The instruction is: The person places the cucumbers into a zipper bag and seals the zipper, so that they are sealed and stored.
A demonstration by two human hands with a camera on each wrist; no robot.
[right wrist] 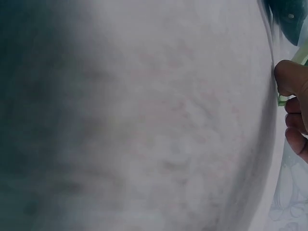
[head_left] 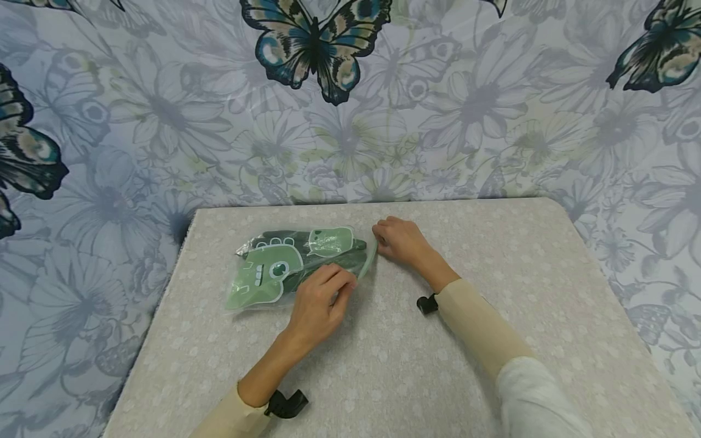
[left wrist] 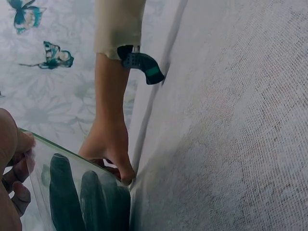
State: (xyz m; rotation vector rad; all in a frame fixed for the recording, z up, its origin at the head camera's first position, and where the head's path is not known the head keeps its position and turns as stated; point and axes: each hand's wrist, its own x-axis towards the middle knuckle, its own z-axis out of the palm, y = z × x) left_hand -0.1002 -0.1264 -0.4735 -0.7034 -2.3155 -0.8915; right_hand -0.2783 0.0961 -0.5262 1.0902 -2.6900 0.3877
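Observation:
A clear plastic zip bag (head_left: 263, 283) printed with green cartoon dinosaurs lies on the table, its green-edged end toward the right. Dark green elongated things (left wrist: 65, 192) show through the plastic; their kind is unclear. My left hand (head_left: 320, 301) pinches the near corner of that green edge between thumb and fingers. At the far corner of the same edge, my right hand (head_left: 402, 241) grips the bag with curled fingers. In the right wrist view, a bit of the green edge shows between the right thumb and fingers (right wrist: 294, 122).
The table (head_left: 493, 255) wears a beige patterned cloth. Behind it hangs a backdrop (head_left: 350, 152) with butterflies and flowers. A black wrist camera (head_left: 287, 403) sits on the left wrist and another black one (head_left: 427, 304) on the right.

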